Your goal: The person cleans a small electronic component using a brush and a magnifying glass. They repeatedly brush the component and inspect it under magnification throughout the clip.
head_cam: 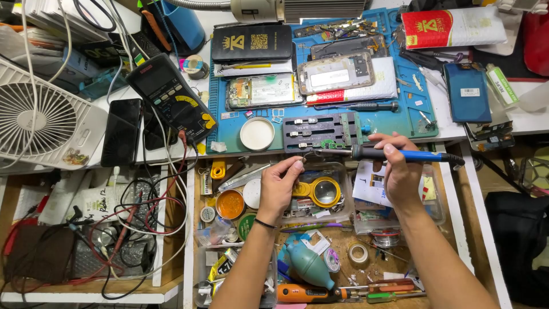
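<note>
Your right hand [400, 171] grips the iron [394, 154]; your left hand [280, 186] pinches something small, unidentifiable, at frame centre. Slip, and the tip burns your fingers [297, 166].

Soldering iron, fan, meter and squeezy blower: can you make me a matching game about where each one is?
Things:
1. soldering iron
2. white fan
3. black multimeter
4. teal air blower

Places:
A. far left of the bench
B. in the open drawer, near the bottom
C. in the right hand
D. left of the blue mat

Pairs: 1-C, 2-A, 3-D, 4-B
</note>
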